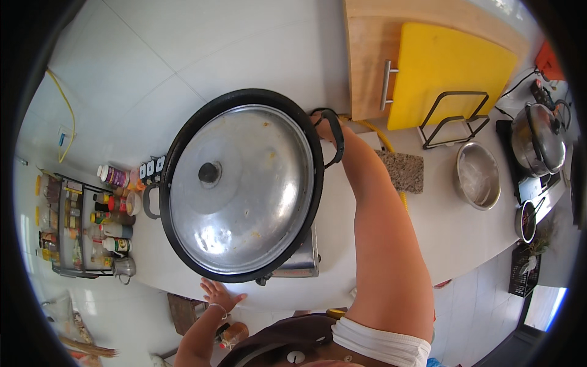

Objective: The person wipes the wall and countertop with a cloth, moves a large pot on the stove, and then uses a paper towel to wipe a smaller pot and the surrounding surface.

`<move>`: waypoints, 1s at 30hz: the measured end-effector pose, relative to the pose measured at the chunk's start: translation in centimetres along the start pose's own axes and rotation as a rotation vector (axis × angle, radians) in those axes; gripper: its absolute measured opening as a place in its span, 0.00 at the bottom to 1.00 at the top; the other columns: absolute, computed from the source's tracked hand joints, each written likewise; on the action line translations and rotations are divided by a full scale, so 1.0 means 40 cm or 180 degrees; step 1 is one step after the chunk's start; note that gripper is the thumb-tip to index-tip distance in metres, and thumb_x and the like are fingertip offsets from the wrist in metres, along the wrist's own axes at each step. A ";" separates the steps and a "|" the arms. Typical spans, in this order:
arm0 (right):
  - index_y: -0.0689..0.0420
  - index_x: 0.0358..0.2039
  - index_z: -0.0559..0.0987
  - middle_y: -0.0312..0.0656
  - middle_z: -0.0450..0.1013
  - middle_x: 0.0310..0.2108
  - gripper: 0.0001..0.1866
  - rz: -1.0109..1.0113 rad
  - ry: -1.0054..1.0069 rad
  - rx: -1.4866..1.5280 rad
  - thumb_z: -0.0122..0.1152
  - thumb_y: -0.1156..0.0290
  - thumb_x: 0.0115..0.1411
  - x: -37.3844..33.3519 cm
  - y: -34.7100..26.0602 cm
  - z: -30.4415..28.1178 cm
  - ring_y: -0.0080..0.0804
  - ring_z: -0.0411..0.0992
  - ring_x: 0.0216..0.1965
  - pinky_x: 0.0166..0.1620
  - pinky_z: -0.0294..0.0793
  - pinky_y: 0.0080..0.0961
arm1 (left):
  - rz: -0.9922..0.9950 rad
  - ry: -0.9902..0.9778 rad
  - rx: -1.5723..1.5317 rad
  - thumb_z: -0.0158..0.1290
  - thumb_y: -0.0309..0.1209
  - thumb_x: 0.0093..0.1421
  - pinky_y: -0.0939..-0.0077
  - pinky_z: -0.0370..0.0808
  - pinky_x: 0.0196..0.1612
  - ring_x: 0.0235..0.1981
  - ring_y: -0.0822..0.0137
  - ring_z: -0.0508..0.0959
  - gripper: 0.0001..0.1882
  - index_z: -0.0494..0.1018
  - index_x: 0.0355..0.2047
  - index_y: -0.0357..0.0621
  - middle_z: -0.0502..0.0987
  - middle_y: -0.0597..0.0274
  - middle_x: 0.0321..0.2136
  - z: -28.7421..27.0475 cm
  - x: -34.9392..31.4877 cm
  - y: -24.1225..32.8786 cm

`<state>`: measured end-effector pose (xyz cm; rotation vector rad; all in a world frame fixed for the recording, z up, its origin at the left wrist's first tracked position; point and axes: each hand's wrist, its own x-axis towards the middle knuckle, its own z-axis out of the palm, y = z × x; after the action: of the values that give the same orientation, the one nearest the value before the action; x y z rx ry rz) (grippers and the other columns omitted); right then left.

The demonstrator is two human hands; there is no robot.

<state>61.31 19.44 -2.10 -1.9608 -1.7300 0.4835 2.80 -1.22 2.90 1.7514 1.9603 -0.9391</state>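
Observation:
A large black wok [246, 278] with two loop handles sits on a gas stove [299, 260], only part of which shows below it. Covering the wok is a domed silver lid [244, 183] with a black knob [209, 173]. My right arm reaches far across the counter. My right hand [325, 127] is behind the wok's right handle [337, 144], next to a dark cable or hose; its fingers are mostly hidden. Near the counter's front edge, below the wok, my left hand [221, 297] is open with its fingers spread and nothing in it.
Spice bottles [116, 229] and a wire rack [70, 226] stand left. Behind my right forearm lie a speckled stone slab [402, 172] and a yellow hose [380, 131]. Farther right are a yellow cutting board [446, 73], a metal bowl [477, 177] and a lidded pot [538, 139].

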 end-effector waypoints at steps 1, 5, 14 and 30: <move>0.50 0.42 0.77 0.41 0.72 0.42 0.13 -0.0155 0.0118 -0.0301 0.53 0.67 0.56 -0.009 -0.003 0.002 0.39 0.68 0.49 0.49 0.69 0.33 | 0.0051 0.0075 0.0027 0.58 0.69 0.35 0.36 0.41 0.61 0.64 0.36 0.21 0.76 0.24 0.62 0.28 0.16 0.31 0.61 0.024 0.021 -0.015; 0.52 0.37 0.78 0.45 0.72 0.39 0.10 0.0040 0.0564 -0.0930 0.54 0.69 0.54 0.008 0.069 0.026 0.40 0.69 0.47 0.47 0.73 0.34 | 0.0161 0.0026 0.0174 0.55 0.72 0.36 0.37 0.41 0.62 0.64 0.36 0.21 0.76 0.25 0.62 0.27 0.17 0.30 0.61 0.017 0.060 -0.007; 0.54 0.44 0.77 0.47 0.75 0.33 0.15 0.0009 0.0209 0.2876 0.51 0.72 0.56 -0.077 -0.048 0.044 0.36 0.73 0.35 0.42 0.71 0.28 | 0.0106 0.0033 0.0181 0.53 0.73 0.37 0.37 0.40 0.62 0.64 0.36 0.22 0.75 0.25 0.62 0.27 0.20 0.29 0.62 0.021 0.036 -0.002; 0.45 0.38 0.81 0.42 0.76 0.40 0.14 -0.0161 -0.0034 -0.0482 0.51 0.68 0.53 -0.063 -0.011 0.096 0.43 0.71 0.46 0.47 0.71 0.38 | 0.0270 0.0035 0.0462 0.46 0.73 0.41 0.42 0.45 0.62 0.65 0.33 0.37 0.67 0.35 0.63 0.29 0.36 0.29 0.62 0.000 0.028 0.021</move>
<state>58.48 17.43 -5.15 -2.0146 -1.8670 0.3551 3.42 -0.38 1.94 1.9062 1.8493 -1.0681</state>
